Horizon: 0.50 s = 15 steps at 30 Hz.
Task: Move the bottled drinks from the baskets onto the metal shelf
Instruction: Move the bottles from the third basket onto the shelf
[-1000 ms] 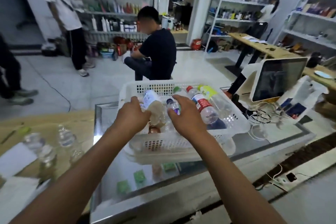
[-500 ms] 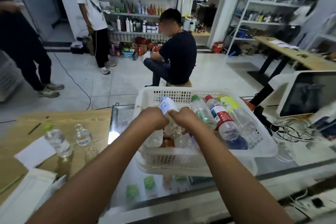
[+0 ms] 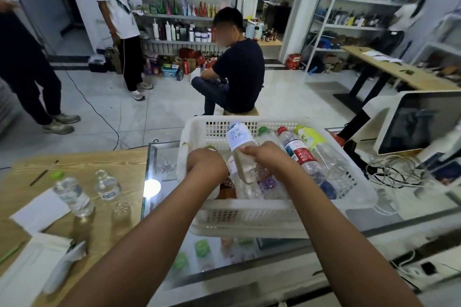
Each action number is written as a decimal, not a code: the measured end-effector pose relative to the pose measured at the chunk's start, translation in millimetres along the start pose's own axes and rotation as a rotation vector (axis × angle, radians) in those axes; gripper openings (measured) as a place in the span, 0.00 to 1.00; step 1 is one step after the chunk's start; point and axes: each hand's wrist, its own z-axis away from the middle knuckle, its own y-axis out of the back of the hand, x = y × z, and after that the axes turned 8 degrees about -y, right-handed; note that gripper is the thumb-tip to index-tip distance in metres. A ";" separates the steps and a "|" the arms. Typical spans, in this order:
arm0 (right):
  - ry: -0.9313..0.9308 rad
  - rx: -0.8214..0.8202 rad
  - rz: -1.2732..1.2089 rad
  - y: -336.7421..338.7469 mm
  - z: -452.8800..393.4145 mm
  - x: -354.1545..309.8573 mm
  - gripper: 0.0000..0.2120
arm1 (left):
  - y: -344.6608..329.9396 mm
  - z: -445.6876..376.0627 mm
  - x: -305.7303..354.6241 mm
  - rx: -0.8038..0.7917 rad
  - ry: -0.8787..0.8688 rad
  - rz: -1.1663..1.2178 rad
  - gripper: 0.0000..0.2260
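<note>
While the perforated plastic basket (image 3: pixel 249 217) sits, the right hand (image 3: pixel 268 157) grips a clear ribbed bottle (image 3: pixel 243 154).

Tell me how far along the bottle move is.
Nothing visibly shelved yet. In hand: the right hand grips a white-labelled bottle, while the left hand reaches into the white basket. Left: several bottles there, including the red-capped bottle.

1. Basket (image 3: pixel 249 217): white perforated plastic, matt.
2. Bottles (image 3: pixel 303 157) in the basket: clear glossy plastic, printed film labels.
3. Worktop, right part (image 3: pixel 374 222): glass with a metal frame, glossy and reflective.
4. Worktop, left part (image 3: pixel 119 157): wood-grain surface, smooth, slight sheen.
5. Sheet (image 3: pixel 40 209) at the left edge: white paper, matt.
6. Floor (image 3: pixel 162 107): pale polished tile.
</note>
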 end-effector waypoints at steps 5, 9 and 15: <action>0.139 -0.056 -0.199 20.1 14.3 7.2 0.25 | 4.9 -3.6 9.5 -0.079 0.076 -0.078 0.13; 0.202 -0.193 -0.477 27.0 22.1 17.2 0.25 | 10.3 -10.2 2.9 -0.045 0.074 -0.005 0.13; 0.249 -0.296 -0.646 31.1 31.5 29.6 0.13 | 7.0 -14.7 -4.8 0.200 0.075 0.236 0.20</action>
